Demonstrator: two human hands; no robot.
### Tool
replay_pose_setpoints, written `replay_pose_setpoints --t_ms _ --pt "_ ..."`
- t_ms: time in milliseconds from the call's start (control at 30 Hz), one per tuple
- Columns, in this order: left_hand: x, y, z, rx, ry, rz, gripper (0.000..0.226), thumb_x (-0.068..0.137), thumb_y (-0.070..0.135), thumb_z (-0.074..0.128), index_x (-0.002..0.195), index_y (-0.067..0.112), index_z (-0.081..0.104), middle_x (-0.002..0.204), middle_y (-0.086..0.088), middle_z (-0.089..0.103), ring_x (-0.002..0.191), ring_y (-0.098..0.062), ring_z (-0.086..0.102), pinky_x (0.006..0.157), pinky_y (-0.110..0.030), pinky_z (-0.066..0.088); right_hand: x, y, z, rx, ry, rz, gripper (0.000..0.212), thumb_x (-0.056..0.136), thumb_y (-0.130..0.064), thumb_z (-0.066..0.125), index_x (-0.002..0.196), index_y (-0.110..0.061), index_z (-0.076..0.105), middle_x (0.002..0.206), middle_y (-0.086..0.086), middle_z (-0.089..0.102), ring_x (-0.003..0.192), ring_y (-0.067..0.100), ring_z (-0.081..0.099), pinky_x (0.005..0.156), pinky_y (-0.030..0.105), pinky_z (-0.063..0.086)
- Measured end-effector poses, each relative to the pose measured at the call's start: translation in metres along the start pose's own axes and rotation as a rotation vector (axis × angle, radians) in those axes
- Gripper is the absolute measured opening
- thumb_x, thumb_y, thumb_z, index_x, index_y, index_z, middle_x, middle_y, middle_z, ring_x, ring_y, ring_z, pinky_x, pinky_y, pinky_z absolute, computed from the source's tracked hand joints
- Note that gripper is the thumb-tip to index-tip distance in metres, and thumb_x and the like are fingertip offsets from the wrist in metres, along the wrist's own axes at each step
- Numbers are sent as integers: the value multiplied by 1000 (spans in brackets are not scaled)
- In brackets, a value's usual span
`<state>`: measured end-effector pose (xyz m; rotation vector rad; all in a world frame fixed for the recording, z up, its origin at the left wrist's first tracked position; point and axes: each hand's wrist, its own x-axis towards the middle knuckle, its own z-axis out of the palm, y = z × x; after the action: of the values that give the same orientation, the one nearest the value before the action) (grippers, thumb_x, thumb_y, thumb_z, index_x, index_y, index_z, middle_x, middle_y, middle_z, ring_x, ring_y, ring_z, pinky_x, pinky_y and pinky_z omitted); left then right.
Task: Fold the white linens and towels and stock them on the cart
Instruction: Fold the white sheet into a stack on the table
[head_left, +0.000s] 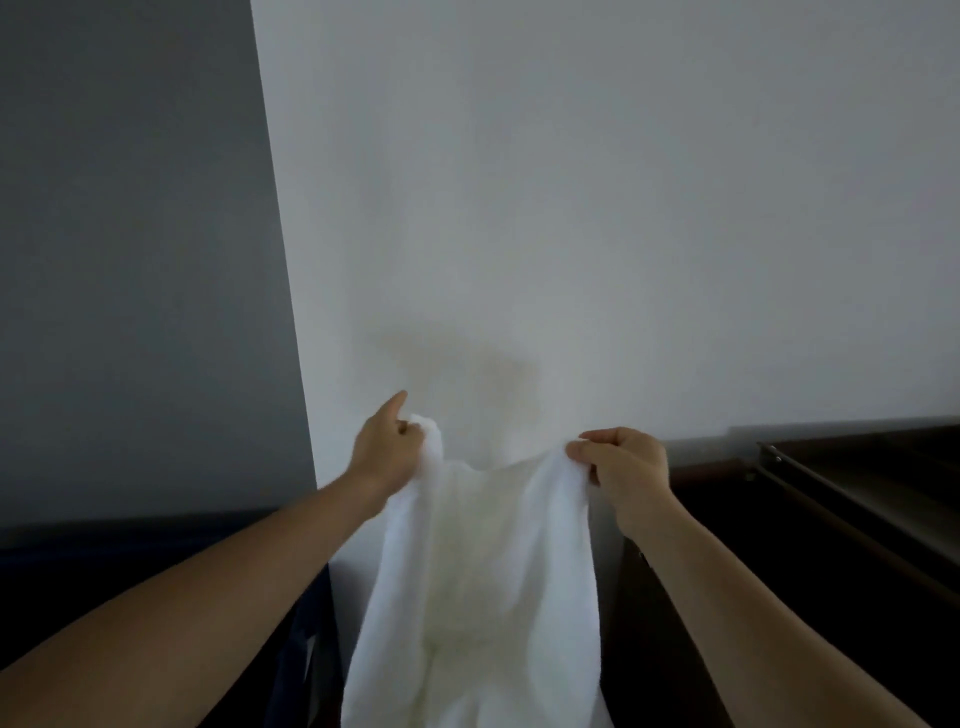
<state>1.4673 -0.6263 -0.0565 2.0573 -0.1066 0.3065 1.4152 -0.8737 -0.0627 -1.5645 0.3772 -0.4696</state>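
**Towel** (483, 571): plain white, unpatterned. The outer folds read as a cool, bluish white and the shaded middle as a warmer cream.

**Wall** (597, 208): plain off-white, greying toward the upper corners, with a faint tan shadow just above the towel.

**Side wall** (130, 260), at left: uniform mid-grey, unpatterned.

**Dark band** (104, 545) along the base of the side wall: near black.

**Fabric panel** (304, 654) beside the towel's lower left: dark navy blue.

**Furniture** (857, 519) at right: very dark brown, with a paler grey-brown top surface.

Head-worn camera faces forward, near a wall (571, 182).
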Motion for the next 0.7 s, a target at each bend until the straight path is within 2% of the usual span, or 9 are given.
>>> replay_pose_setpoints --t_ms 67,100,200,267,333,433,500,600,700 --pt "-14 9 16 29 -20 20 57 98 19 50 152 14 33 148 -11 46 134 -28 45 109 -38 39 -6 0 19 -18 5 -65 13 75 -3 81 77 -12 71 69 2 67 61 14 58 61 23 54" --pt "-21 13 25 53 -19 42 52 97 20 53 147 10 42 143 -12 52 130 -28 50 108 -38 41 -9 0 27 -47 15 -106 16 75 -5 80 73 -17 70 68 -2 66 62 13 59 59 19 51" --pt "-35 21 47 81 -20 108 21 93 24 58 92 10 74 90 -4 73 86 -21 67 74 -29 53 -19 2 49 -185 -8 -201 16 76 -13 78 71 -26 68 76 -9 70 80 14 67 78 28 56" --pt "-39 21 55 65 -21 109 34 93 24 56 62 13 63 59 6 60 56 -8 54 51 -20 41 -27 6 57 -242 -46 -229 13 77 -16 75 77 -28 70 82 -10 72 86 12 68 86 34 57" --pt "-41 19 58 60 -21 115 36 94 26 55 61 13 63 55 8 57 49 -4 50 44 -12 35 -32 10 59 -272 -62 -233 13 79 -15 72 72 -26 70 80 -8 72 85 14 69 86 38 58" --pt "-43 15 62 120 -28 146 38 98 30 50 72 9 68 61 3 62 51 -4 52 49 -11 38 -38 14 60 -274 -84 -234 15 81 -12 67 67 -15 68 78 5 73 80 25 69 80 43 59" --pt "-44 13 66 154 -33 159 40 101 29 47 73 6 66 65 -3 64 56 -9 52 52 -13 39 -42 15 60 -297 -150 -244 22 85 -12 60 70 -19 74 74 3 73 70 24 67 70 40 59" --pt "-45 13 67 185 -54 216 42 100 29 47 61 15 54 55 7 52 51 -7 46 54 -13 37 -45 16 55 -308 -228 -222 39 85 -10 52 53 -24 69 47 -8 55 44 9 42 49 29 37" --pt "-47 13 66 195 -71 266 45 94 32 56 52 26 41 45 14 49 47 -1 47 53 -11 36 -44 11 49 -239 -285 -125 39 79 -8 53 44 -21 63 46 -11 52 50 7 43 50 19 36"
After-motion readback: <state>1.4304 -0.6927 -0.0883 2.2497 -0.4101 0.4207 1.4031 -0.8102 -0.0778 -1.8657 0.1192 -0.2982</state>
